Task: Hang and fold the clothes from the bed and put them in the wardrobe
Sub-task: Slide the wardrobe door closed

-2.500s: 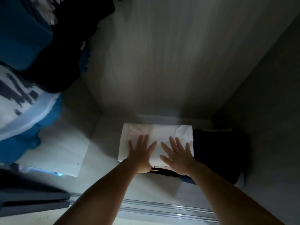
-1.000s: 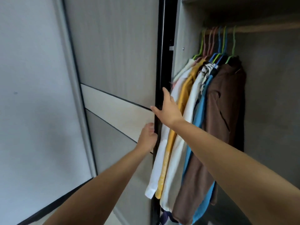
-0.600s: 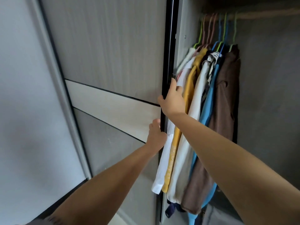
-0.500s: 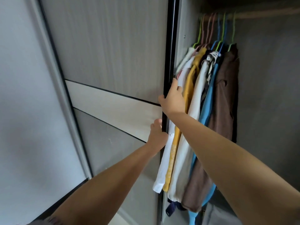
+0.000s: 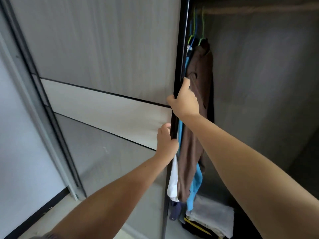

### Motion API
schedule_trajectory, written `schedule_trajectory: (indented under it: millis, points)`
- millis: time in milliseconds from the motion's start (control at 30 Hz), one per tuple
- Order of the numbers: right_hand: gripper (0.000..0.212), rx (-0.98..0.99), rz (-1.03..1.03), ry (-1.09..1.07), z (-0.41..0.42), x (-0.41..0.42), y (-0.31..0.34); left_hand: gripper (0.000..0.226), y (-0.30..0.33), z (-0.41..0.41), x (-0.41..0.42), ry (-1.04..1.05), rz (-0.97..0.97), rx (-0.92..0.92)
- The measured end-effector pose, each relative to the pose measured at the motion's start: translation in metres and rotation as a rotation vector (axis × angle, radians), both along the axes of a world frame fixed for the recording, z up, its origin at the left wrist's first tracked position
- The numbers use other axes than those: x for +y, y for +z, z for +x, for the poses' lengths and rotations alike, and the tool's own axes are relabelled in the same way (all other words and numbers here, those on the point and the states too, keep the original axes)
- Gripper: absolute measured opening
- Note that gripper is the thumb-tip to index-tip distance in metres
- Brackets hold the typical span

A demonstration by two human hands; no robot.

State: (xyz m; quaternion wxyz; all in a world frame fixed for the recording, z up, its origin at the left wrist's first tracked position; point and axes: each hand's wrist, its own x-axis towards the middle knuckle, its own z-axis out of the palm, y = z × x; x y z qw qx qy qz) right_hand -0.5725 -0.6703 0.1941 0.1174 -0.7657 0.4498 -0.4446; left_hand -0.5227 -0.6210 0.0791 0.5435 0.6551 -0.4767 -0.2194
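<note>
gripping the dark edge of the sliding door (image 5: 110, 54) with both hands, we hold it one above the other so the push goes evenly along the tall panel and it does not twist in its track. our right hand (image 5: 185, 102) is the upper one, the fingers curled together around the black edge strip with the thumb on the front face. our left hand (image 5: 167, 141) is lower, its fingers also wrapped on the same edge, though their tips are hidden behind the strip. the clothes are already inside the wardrobe (image 5: 259, 83): the brown garment (image 5: 198, 94) hangs on a green hanger (image 5: 202, 30) from the rail, a blue garment (image 5: 196, 183) and a white one (image 5: 173, 180) hang just beside it, partly covered by the door edge. the folded pile (image 5: 212, 219) lies on the wardrobe floor below them. we judge that the putting away is nearly done and the door is being closed; the hanging sleeves sit close to the door edge, so they could be caught.
</note>
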Motion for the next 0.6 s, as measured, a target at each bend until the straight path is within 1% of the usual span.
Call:
schedule_trajectory:
  millis: [167,267,333,400,500,567,600]
  points:
    - [0.065,0.019,0.019,-0.040,-0.074,0.013,-0.002,0.051,-0.003,-0.061,0.007,-0.059,-0.036,-0.173]
    - [0.065,0.022,0.023,-0.098,-0.121,0.021,-0.007,0.048,-0.004,-0.094,0.014,-0.165,-0.062,-0.331]
    - [0.066,0.035,0.015,-0.147,-0.152,0.026,-0.012,0.058,-0.003,-0.108,0.016,-0.215,-0.149,-0.536]
    - [0.067,0.063,-0.020,-0.187,-0.183,0.033,-0.017,0.066,0.009,-0.113,0.015,-0.181,-0.272,-0.773]
    - [0.073,0.068,-0.093,-0.248,-0.227,0.043,-0.028,0.073,0.041,-0.112,0.003,-0.150,-0.458,-1.050]
    - [0.077,0.116,-0.228,-0.334,-0.250,0.053,-0.039,0.084,0.065,-0.111,-0.007,-0.154,-0.502,-1.248]
    - [0.077,0.191,-0.316,-0.372,-0.258,0.058,-0.046,0.091,0.076,-0.112,-0.012,-0.162,-0.507,-1.333]
